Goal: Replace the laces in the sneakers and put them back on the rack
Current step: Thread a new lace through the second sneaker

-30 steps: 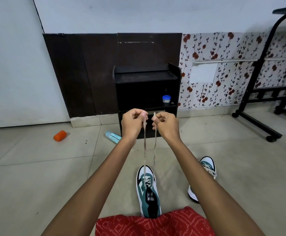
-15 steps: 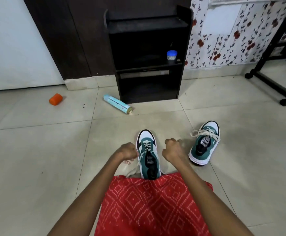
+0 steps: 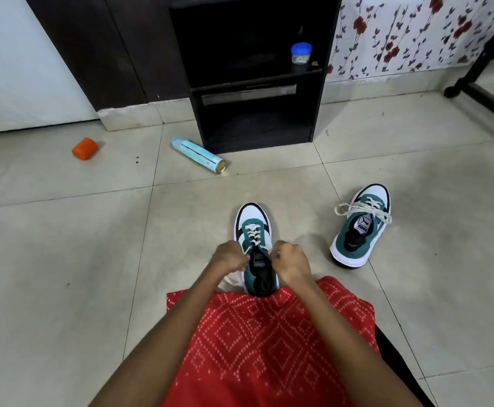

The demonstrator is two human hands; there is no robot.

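Observation:
A green and white sneaker [image 3: 253, 227] stands on the floor tiles just in front of my red garment, toe pointing away. Its off-white lace [image 3: 254, 234] is threaded through the lower eyelets. My left hand [image 3: 230, 257] grips the lace at the sneaker's left side, and my right hand [image 3: 291, 259] grips it at the right side, both beside the tongue. Loose lace trails under my left wrist. The second sneaker [image 3: 360, 227] lies to the right, laced and tied. The black rack [image 3: 254, 83] stands against the wall ahead.
A blue-lidded jar [image 3: 301, 52] sits on the rack's middle shelf. A pale blue spray can [image 3: 199, 155] lies left of the rack, and an orange cap [image 3: 85, 148] lies further left. A black stand's wheeled leg [image 3: 480, 98] crosses the floor at the right.
My hands came down from chest height, where they held the lace ends up taut, to the sneaker's sides. The view tilted downward and closer.

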